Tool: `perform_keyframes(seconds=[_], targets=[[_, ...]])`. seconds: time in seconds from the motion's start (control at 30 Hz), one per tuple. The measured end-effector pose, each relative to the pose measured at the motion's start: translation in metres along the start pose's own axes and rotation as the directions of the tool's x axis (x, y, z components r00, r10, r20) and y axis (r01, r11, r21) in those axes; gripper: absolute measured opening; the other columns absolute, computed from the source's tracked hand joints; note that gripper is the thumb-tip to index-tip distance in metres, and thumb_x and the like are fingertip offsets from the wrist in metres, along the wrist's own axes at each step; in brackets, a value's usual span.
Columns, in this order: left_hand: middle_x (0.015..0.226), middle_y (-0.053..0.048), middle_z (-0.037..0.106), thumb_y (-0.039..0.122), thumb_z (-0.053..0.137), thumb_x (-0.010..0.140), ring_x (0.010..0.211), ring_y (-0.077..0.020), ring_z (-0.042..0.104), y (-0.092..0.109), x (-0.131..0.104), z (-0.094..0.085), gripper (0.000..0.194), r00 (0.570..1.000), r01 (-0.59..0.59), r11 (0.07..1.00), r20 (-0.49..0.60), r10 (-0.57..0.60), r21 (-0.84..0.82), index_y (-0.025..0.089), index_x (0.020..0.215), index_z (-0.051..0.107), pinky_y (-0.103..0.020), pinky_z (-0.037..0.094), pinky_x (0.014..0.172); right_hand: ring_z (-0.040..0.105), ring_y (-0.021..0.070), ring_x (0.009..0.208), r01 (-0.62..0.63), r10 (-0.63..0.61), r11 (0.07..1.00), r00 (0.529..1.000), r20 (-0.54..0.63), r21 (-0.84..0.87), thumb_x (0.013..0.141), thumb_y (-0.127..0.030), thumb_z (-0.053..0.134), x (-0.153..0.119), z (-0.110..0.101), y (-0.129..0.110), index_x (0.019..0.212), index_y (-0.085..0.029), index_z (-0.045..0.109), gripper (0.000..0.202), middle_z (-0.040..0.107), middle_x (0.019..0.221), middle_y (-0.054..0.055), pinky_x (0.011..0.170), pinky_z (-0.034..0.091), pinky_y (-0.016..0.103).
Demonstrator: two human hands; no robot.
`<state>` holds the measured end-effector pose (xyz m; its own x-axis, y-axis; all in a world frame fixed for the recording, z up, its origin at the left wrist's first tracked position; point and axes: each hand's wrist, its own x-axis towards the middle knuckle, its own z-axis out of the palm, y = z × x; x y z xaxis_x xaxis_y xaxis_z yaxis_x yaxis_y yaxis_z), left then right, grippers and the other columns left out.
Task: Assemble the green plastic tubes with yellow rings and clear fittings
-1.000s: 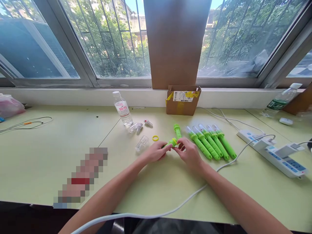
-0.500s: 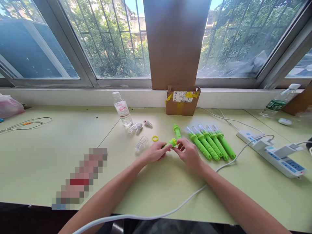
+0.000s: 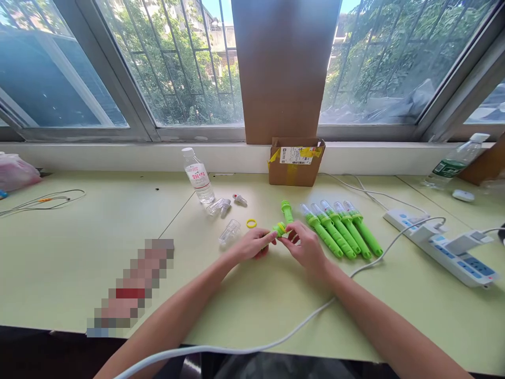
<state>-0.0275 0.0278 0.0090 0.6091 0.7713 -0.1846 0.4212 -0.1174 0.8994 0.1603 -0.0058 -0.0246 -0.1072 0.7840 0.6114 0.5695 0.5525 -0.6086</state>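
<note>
My left hand (image 3: 252,245) grips a green plastic stick (image 3: 279,229) with a yellow ring at its end, most of it hidden under my fingers. My right hand (image 3: 305,246) pinches the ringed end of the same stick. Just beyond my fingers lies another green stick (image 3: 288,211). To the right, a row of several finished green sticks with clear tips (image 3: 342,228) lies side by side. A loose yellow ring (image 3: 251,223) rests left of my hands, near clear plastic caps (image 3: 229,232).
A water bottle (image 3: 198,182) stands at the back left, and a small cardboard box (image 3: 295,160) sits against the window ledge. A white power strip (image 3: 442,246) with cables lies at right. A white cable (image 3: 276,339) runs across the desk's front edge.
Both hands stay on the green stick; my fingers have shifted slightly around its ringed end. Nothing else has moved.
</note>
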Motion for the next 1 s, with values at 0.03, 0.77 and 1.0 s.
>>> perform_keyframes(seconds=[0.03, 0.77, 1.0], targets=[[0.052, 0.004, 0.049, 0.063, 0.038, 0.083, 0.044, -0.0092, 0.042, 0.0004, -0.0002, -0.0004, 0.051, 1.000, 0.005, 1.000, 0.002, -0.005, -0.006, 0.015, 0.083, 0.056, -0.022, 0.034, 0.047, 0.061, 0.0137, 0.061, -0.002, 0.002, 1.000, 1.000, 0.007, 0.001, 0.085, -0.029, 0.059, 0.0005, -0.0005, -0.0004, 0.089, -0.021, 0.052, 0.012, 0.059, 0.083, 0.003, 0.050, 0.052, 0.025], [0.050, 0.003, 0.050, 0.069, 0.032, 0.083, 0.041, -0.0088, 0.043, 0.0039, -0.0017, 0.0007, 0.060, 0.999, 0.030, 0.998, 0.019, -0.029, -0.046, 0.013, 0.084, 0.056, -0.021, 0.034, 0.044, 0.061, 0.0139, 0.062, 0.006, -0.006, 1.000, 1.000, 0.002, 0.015, 0.083, -0.022, 0.060, -0.0012, 0.0011, 0.0022, 0.090, -0.022, 0.051, 0.012, 0.058, 0.084, 0.002, 0.053, 0.052, 0.026], [0.050, 0.003, 0.050, 0.067, 0.032, 0.084, 0.040, -0.0087, 0.042, 0.0047, -0.0020, 0.0002, 0.058, 0.999, 0.029, 0.999, 0.028, -0.028, -0.040, 0.014, 0.084, 0.056, -0.022, 0.035, 0.044, 0.061, 0.0141, 0.061, 0.009, -0.009, 1.000, 1.000, -0.007, 0.014, 0.083, -0.023, 0.060, -0.0004, 0.0007, 0.0002, 0.089, -0.022, 0.051, 0.011, 0.059, 0.083, 0.003, 0.053, 0.052, 0.026]])
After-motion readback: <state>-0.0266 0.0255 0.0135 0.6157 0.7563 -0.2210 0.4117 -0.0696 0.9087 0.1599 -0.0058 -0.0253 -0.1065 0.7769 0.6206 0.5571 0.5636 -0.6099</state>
